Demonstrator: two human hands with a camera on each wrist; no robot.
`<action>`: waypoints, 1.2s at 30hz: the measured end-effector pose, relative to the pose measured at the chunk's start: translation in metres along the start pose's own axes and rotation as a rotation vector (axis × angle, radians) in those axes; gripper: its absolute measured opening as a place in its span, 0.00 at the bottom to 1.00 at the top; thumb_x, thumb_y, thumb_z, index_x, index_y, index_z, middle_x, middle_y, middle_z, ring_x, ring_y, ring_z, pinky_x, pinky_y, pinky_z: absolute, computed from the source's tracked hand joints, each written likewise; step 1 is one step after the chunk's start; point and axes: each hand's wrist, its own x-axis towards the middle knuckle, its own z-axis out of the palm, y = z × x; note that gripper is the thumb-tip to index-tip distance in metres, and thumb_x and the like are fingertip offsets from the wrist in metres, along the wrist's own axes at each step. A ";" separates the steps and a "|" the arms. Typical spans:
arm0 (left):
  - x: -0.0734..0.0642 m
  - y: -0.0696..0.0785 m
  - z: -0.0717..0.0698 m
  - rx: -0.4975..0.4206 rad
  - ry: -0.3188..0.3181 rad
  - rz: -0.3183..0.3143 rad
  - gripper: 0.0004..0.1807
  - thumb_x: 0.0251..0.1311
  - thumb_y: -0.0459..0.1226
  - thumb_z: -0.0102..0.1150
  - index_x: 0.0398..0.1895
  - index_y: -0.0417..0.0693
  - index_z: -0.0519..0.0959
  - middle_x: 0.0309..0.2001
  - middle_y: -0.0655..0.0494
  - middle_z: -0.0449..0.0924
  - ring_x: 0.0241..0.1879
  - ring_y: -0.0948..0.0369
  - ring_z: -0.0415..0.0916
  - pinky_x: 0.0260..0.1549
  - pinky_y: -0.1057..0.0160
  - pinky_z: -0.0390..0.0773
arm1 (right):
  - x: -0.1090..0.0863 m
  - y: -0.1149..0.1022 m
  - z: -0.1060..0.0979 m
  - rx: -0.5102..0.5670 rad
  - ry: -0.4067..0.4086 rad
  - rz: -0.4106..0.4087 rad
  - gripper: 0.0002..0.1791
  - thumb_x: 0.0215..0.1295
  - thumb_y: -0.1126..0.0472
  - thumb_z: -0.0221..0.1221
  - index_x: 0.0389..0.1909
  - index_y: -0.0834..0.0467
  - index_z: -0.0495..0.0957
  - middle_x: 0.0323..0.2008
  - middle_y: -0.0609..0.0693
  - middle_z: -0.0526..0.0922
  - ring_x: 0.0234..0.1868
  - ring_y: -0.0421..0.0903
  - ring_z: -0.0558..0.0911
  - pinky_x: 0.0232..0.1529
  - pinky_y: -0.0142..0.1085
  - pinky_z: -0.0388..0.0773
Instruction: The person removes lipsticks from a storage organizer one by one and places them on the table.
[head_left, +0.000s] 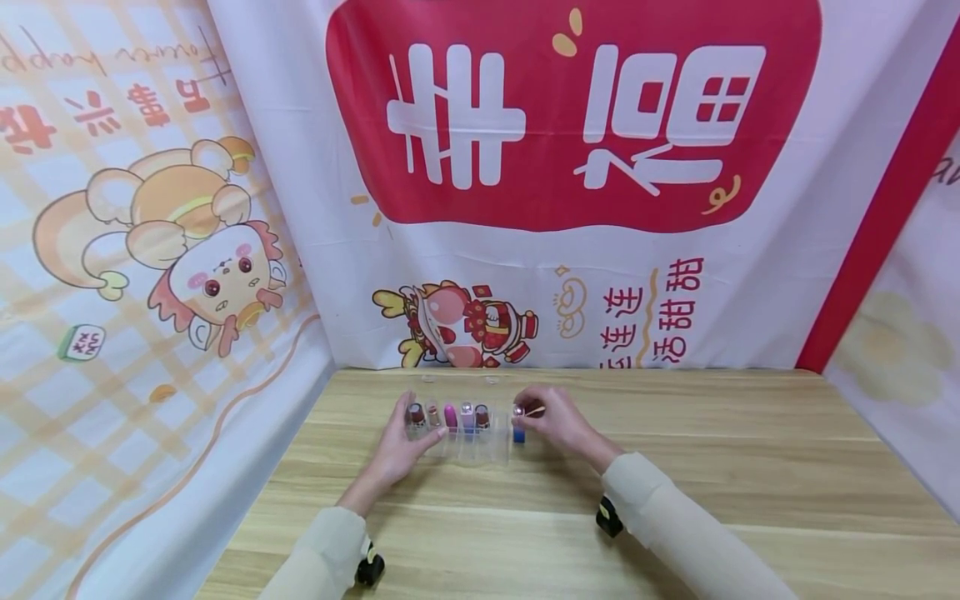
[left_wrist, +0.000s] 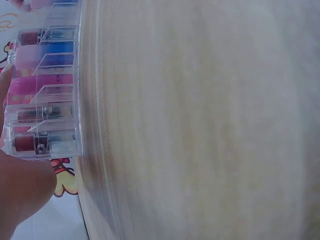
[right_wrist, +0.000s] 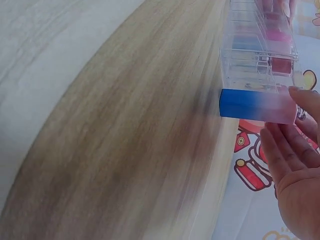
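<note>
A clear plastic lipstick organizer (head_left: 498, 450) stands on the table, divided into compartments. My left hand (head_left: 397, 446) grips its left end, thumb over the front. Several lipsticks stand upright in it: dark red ones with clear bases (left_wrist: 30, 143), a magenta tube (left_wrist: 40, 84) and a pink-and-blue tube (left_wrist: 57, 54). My right hand (head_left: 558, 421) pinches the pink top of another pink-and-blue lipstick tube (right_wrist: 257, 106) between thumb and fingers. That tube is upright just outside the organizer's right end, blue end down, close over the tabletop.
The wood-grain table (head_left: 675, 517) extends to both sides and toward me. A white printed cloth (head_left: 555, 292) hangs behind its far edge, with another patterned cloth (head_left: 150, 333) along the left. Dark wrist devices (head_left: 609, 517) sit under both sleeves.
</note>
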 end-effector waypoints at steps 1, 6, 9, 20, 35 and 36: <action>0.000 0.000 0.000 0.001 -0.002 -0.001 0.62 0.58 0.52 0.73 0.84 0.50 0.39 0.82 0.43 0.45 0.79 0.42 0.46 0.77 0.42 0.49 | 0.000 0.000 0.000 0.003 -0.005 0.001 0.15 0.59 0.65 0.72 0.46 0.62 0.84 0.39 0.49 0.87 0.42 0.44 0.86 0.47 0.34 0.86; 0.001 -0.001 -0.001 -0.004 -0.006 0.003 0.64 0.56 0.55 0.73 0.84 0.50 0.40 0.82 0.42 0.45 0.79 0.41 0.47 0.76 0.41 0.51 | -0.001 -0.001 -0.002 0.034 -0.022 -0.008 0.17 0.60 0.65 0.72 0.49 0.64 0.82 0.41 0.53 0.87 0.44 0.49 0.86 0.51 0.44 0.86; 0.002 0.000 0.000 -0.006 -0.005 0.001 0.64 0.55 0.55 0.74 0.84 0.50 0.40 0.82 0.43 0.46 0.79 0.42 0.47 0.76 0.41 0.50 | -0.002 -0.002 -0.004 0.042 -0.023 -0.018 0.17 0.60 0.66 0.72 0.49 0.63 0.82 0.42 0.54 0.87 0.46 0.52 0.86 0.53 0.49 0.86; 0.002 0.000 0.000 0.005 -0.004 -0.001 0.63 0.56 0.54 0.73 0.84 0.51 0.40 0.82 0.43 0.46 0.79 0.42 0.46 0.76 0.40 0.50 | -0.005 -0.006 -0.010 -0.024 -0.027 0.003 0.24 0.60 0.63 0.72 0.56 0.63 0.80 0.51 0.57 0.85 0.52 0.58 0.84 0.56 0.53 0.84; 0.000 0.002 -0.002 0.004 -0.011 -0.013 0.64 0.55 0.55 0.74 0.84 0.53 0.40 0.82 0.45 0.45 0.79 0.43 0.46 0.76 0.41 0.50 | -0.008 -0.012 -0.017 -0.048 -0.018 -0.016 0.26 0.58 0.60 0.74 0.57 0.61 0.80 0.53 0.59 0.84 0.53 0.58 0.83 0.58 0.53 0.82; 0.000 0.002 -0.002 0.004 -0.010 -0.014 0.64 0.55 0.56 0.74 0.84 0.53 0.40 0.82 0.45 0.45 0.79 0.43 0.46 0.76 0.41 0.50 | -0.008 -0.012 -0.017 -0.050 -0.019 -0.017 0.27 0.58 0.60 0.74 0.57 0.62 0.79 0.53 0.59 0.84 0.53 0.58 0.83 0.58 0.53 0.82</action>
